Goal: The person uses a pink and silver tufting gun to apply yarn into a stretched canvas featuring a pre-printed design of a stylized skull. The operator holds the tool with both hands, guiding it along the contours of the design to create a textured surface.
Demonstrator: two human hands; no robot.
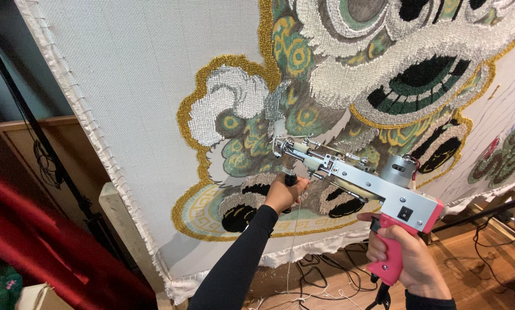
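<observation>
A silver tufting gun (360, 178) with a pink grip points left at a stretched white cloth (142, 86) bearing a tufted lion-dance design (326, 74) in white, green, gold and black. My left hand (285, 192), in a black sleeve, is closed around the gun's black front handle just below the needle, close to the cloth. My right hand (406, 258) grips the pink rear handle, index finger by the trigger. The needle tip (277, 143) sits at a green and grey tufted patch.
The cloth is pinned along a wooden frame edge (114, 201) at left. Red fabric (45, 241) hangs at lower left beside a black stand (45, 155). Black cables (326, 272) and loose yarn lie on the wooden floor below.
</observation>
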